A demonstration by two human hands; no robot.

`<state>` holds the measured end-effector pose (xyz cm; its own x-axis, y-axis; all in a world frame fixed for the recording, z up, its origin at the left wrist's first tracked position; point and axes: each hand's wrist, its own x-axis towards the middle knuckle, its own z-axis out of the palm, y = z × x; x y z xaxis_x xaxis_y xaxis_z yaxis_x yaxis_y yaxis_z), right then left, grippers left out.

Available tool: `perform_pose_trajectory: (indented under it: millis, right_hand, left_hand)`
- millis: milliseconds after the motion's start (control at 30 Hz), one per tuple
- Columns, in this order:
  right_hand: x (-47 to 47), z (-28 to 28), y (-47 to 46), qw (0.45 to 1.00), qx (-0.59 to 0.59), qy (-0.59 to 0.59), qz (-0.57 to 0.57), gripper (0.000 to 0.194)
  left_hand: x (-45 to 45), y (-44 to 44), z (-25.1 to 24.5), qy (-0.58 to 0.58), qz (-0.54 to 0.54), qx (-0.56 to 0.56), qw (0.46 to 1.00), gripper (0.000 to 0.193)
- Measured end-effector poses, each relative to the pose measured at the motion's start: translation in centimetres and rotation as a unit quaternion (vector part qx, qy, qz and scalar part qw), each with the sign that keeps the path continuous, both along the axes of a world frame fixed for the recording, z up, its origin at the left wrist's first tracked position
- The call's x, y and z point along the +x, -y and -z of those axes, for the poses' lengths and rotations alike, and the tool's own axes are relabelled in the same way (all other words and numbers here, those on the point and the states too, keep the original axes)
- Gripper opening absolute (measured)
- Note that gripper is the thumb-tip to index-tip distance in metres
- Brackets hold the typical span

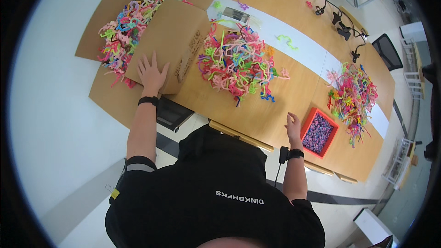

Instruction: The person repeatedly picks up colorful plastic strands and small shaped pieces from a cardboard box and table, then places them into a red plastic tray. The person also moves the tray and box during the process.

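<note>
My left hand (151, 76) lies with spread fingers on a broad brown panel of a cardboard box (168, 31) at the table's left end. Behind that panel, a mass of colourful pipe-cleaner pieces (127, 34) fills the box between its open flaps. My right hand (293, 128) is above the table's near edge, its fingers loosely bent and nothing visible in them. Just right of it stands a red tray (336, 129) of small purple, pink and blue beads (317, 134). Between my hands, farther back, a large tangled heap of pipe-cleaner pieces (241, 62) rests on the table.
Another pipe-cleaner heap (356, 100) lies at the right of the wooden table (220, 110). A white strip (306, 55) runs along the table, bearing a green twisted piece (287, 41). Black cabled devices (341, 27) lie at the far side. A black cable hangs from my right wristband (295, 154).
</note>
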<state>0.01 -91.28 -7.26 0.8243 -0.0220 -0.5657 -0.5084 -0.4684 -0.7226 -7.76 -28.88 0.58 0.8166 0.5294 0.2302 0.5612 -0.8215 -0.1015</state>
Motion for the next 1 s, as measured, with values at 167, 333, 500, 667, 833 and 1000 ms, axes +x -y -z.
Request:
perform_pose_trajectory:
  millis: [167, 333, 500, 667, 833, 1000]
  right_hand:
    - [-1.4, -0.3, -4.1, 0.999, -0.029, -0.016, -0.016, 0.041]
    - [1.5, 0.2, -10.8, 0.970, -0.067, 0.187, -0.139, 0.044]
    - [9.5, -3.2, -21.9, 0.880, -0.218, 0.310, -0.285, 0.096]
    - [15.9, -4.7, -32.7, 0.823, -0.290, 0.256, -0.416, 0.119]
    - [15.9, -1.0, -34.9, 0.824, -0.343, 0.122, -0.434, 0.105]
    - [13.9, 2.0, -32.9, 0.805, -0.356, 0.209, -0.425, 0.070]
  left_hand:
    - [-0.1, -0.7, 0.6, -0.016, -0.002, -0.059, 0.998, 0.081]
    - [0.0, 0.1, -0.8, -0.004, 0.004, -0.053, 0.999, 0.082]
    - [0.1, 0.6, -1.2, -0.033, -0.006, -0.028, 0.999, 0.084]
    - [0.1, 0.5, -0.8, -0.032, -0.001, -0.021, 0.999, 0.084]
    - [0.1, 0.2, -0.4, -0.031, -0.002, -0.031, 0.999, 0.084]
    - [0.1, -0.1, -0.2, -0.041, -0.007, -0.047, 0.998, 0.084]
